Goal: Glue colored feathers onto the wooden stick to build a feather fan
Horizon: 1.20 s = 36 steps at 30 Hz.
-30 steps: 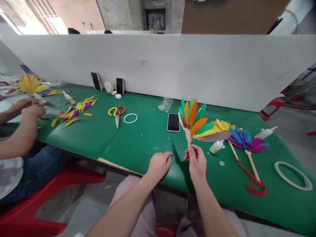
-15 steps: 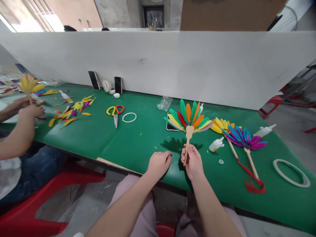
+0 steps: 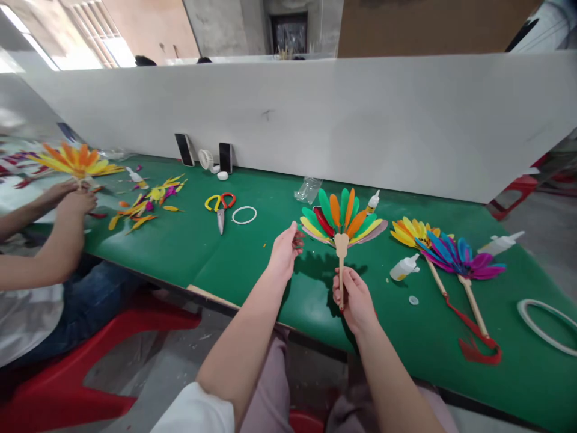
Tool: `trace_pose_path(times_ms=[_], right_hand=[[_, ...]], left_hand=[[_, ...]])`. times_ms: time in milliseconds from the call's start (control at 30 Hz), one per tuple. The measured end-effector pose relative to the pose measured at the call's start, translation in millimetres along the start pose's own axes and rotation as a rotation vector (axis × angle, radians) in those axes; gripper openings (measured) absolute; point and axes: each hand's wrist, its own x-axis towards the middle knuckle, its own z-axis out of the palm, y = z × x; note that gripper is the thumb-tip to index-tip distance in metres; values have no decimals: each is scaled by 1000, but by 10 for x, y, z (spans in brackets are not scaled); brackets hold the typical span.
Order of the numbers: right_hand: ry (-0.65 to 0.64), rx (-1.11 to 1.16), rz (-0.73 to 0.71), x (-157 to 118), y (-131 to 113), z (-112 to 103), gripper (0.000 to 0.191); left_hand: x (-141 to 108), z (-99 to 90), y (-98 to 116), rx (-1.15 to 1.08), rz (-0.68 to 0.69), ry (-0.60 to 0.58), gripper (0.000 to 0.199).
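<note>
A feather fan stands upright above the table, its green, orange, red, yellow and mauve feathers spread from a pale wooden handle. My right hand is closed around the lower part of that handle. Just left of the feathers is my left hand, raised, fingers loosely curved and apart with nothing in them; whether a fingertip brushes a feather I cannot tell. Behind the fan stands a white glue bottle. A second glue bottle lies right of my right hand, near a small clear disc.
A yellow feather fan and a blue-purple one lie at right, beside a white ring. Scissors, a thin white ring and loose feathers lie leftward. A co-worker's hands hold another fan. A white partition borders the back.
My left hand has lifted off the table edge and moved forward beside the feathers, its fingers opening. My right hand still holds the fan. The view has shifted slightly left.
</note>
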Motion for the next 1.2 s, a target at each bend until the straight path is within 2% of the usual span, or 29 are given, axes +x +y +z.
trace_pose_path(times_ms=[200,433,1200], right_hand=[[-11,-14,18,-5,-4,10,25],[-24,-19,14,8,22,-21,23],[-35,-5,11,16,34,-46,23]], left_hand=[[8,51,-35,-72,31,40,31],[3,-8,-76,-109,-4,36,32],[15,-13,-109,-156,-58,-14,32]])
